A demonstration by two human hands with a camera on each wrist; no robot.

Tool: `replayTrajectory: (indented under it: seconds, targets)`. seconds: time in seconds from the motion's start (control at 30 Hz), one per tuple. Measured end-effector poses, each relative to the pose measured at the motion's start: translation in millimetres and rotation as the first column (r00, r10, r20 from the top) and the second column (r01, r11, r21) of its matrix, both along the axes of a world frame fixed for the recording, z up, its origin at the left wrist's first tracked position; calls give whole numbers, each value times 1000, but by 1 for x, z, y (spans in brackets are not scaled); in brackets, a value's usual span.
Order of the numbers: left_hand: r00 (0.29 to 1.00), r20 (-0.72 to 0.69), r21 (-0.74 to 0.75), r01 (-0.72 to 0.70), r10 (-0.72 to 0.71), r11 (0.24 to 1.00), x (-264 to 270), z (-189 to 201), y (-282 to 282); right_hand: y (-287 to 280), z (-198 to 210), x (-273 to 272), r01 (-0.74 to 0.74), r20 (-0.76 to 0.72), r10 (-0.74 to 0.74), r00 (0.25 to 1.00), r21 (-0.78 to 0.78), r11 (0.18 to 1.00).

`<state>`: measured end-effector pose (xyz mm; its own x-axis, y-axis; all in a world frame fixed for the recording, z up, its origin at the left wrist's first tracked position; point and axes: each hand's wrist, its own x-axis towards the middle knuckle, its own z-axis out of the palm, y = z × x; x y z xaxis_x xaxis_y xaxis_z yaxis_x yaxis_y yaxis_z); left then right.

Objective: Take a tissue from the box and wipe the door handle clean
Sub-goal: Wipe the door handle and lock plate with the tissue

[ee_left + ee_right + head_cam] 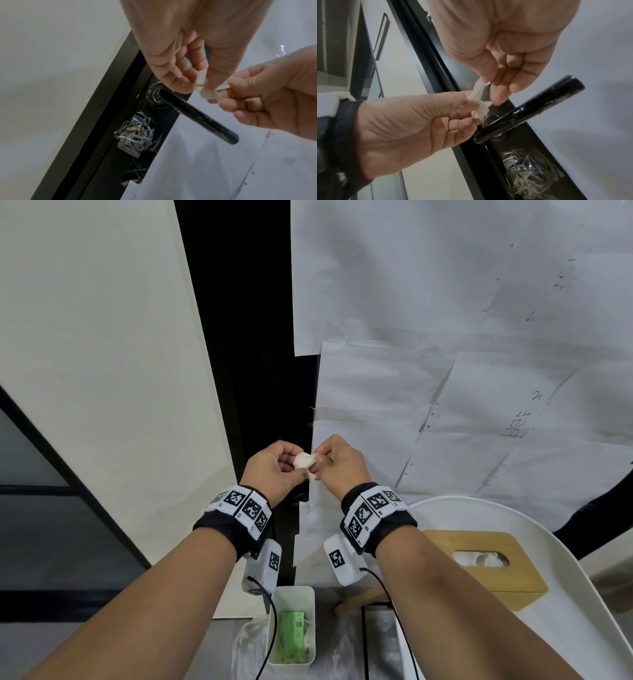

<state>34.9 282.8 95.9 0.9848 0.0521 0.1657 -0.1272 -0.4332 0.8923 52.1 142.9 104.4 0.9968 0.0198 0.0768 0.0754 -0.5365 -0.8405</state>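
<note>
pinching the damp, wadded tissue point(304, 461) between my left grip point(274, 470) and right grip point(337, 463), i risk tearing it and leaving shreds on the door handle point(197, 116).

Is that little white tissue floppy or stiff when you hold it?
Probably floppy: the tissue sags, twisted and crumpled, between the left hand and right hand. Likely very light, since fingertip pinches hold it. It may tear easily; it looks thin and possibly damp.

The crumpled tissue point(304, 461) sits mid-frame between the left hand point(274, 470) and right hand point(337, 463), above the door handle point(197, 116). Lower right, the tissue box point(479, 566) stands on a tray point(582, 628); a bin point(292, 625) lies bottom centre.
</note>
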Motion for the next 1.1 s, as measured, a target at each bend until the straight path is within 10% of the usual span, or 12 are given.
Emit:
replayTrajectory:
  seconds: [0.57, 0.9, 1.1]
  targets:
    - [995, -77, 231, -39, 58, 972, -9, -17, 12, -7, 4, -2, 31, 21, -28, 999, -165, 986]
    - [950, -291, 221, -53, 118, 974, -16, -38, 12, -19, -6, 2, -63, 49, 126, 991, -658, 751]
    - [859, -472, 127, -157, 199, 979, -15, -36, 9, -21, -10, 1, -78, 51, 153, 987, -683, 726]
